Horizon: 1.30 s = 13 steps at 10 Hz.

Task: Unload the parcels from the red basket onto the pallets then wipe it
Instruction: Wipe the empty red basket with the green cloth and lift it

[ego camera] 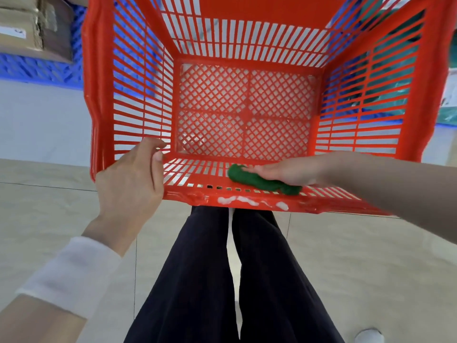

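Storage/warehouse room: blue plastic pallet (42,68) carrying taped cardboard parcels (32,28), pale tiled floor (346,256), wrapped green goods (395,78) at right.

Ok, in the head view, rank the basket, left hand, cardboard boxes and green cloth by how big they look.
1. Basket, by far.
2. Left hand and boxes: they look alike; the hand is nearer and the boxes are cut off by the frame, so unranked.
3. Cloth, partly under the right hand.
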Each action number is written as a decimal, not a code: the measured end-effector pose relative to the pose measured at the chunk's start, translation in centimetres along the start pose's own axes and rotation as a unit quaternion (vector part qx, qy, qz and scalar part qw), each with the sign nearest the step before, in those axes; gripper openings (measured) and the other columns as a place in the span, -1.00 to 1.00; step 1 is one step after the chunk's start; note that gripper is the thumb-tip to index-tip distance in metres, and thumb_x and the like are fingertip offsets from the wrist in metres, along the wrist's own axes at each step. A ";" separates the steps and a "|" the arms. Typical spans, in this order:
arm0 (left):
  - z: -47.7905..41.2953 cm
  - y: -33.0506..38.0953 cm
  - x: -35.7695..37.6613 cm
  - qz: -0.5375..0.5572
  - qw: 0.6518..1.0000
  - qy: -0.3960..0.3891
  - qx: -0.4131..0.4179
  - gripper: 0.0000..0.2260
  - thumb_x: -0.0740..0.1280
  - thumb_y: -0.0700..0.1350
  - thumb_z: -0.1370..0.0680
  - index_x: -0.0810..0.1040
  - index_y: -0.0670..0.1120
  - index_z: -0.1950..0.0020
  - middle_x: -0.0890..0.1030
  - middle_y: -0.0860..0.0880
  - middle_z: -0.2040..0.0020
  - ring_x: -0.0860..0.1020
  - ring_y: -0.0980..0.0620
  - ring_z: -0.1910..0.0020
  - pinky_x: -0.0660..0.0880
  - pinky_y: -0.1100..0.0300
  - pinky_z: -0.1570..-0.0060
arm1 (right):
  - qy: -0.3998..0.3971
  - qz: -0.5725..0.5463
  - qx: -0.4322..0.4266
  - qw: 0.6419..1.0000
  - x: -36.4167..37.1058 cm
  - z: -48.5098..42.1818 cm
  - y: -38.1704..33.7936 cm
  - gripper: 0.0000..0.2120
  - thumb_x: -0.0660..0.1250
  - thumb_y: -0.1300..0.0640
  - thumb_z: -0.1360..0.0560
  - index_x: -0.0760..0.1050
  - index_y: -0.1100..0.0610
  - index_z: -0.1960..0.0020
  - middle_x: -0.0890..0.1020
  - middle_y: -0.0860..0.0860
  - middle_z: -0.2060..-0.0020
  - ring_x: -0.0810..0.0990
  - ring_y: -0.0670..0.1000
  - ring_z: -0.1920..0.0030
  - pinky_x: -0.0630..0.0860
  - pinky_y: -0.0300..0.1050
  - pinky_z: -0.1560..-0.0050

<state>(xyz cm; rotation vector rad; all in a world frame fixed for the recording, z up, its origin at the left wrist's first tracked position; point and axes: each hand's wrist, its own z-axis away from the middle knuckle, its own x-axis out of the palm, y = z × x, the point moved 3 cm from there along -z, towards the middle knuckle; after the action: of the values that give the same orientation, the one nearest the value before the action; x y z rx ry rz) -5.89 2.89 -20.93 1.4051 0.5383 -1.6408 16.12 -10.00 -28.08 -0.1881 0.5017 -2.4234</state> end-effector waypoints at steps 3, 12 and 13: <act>0.0 0.5 -0.4 0.003 1.000 -0.001 -0.019 -0.47 -0.17 0.15 -0.55 0.42 -0.15 -0.18 0.63 -0.19 0.05 0.58 -0.26 0.23 0.30 0.12 0.33 | -0.059 0.114 0.053 0.990 -1.5 3.9 2.9 -0.52 -0.06 -0.13 -0.60 0.09 -0.05 -0.50 0.12 -0.10 -0.51 0.09 -0.02 -0.49 -0.03 -0.13 -0.44; 0.0 0.6 -0.2 -0.022 0.999 -0.010 -0.033 -0.39 -0.21 0.21 -0.52 0.44 -0.15 -0.16 0.63 -0.20 0.08 0.60 -0.24 0.23 0.33 0.08 0.30 | 0.018 0.006 0.024 1.000 0.4 5.9 2.4 -0.59 -0.02 -0.08 -0.62 0.16 -0.14 -0.46 0.19 -0.08 -0.49 0.17 0.00 -0.46 0.03 -0.11 -0.44; 0.0 0.6 -0.1 -0.020 0.999 -0.008 -0.033 -0.44 -0.18 0.17 -0.56 0.45 -0.16 -0.13 0.64 -0.20 0.12 0.60 -0.24 0.27 0.33 0.10 0.33 | 0.007 -0.008 0.026 1.000 0.1 7.2 3.6 -0.60 0.01 -0.13 -0.59 0.15 -0.27 -0.42 0.22 -0.18 -0.44 0.22 -0.10 -0.40 0.09 -0.23 -0.34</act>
<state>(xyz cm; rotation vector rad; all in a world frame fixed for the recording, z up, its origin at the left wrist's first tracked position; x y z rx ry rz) -5.40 2.66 -20.74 1.3399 0.6103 -1.6487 19.91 -14.86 -22.87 -0.1537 0.4437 -2.4528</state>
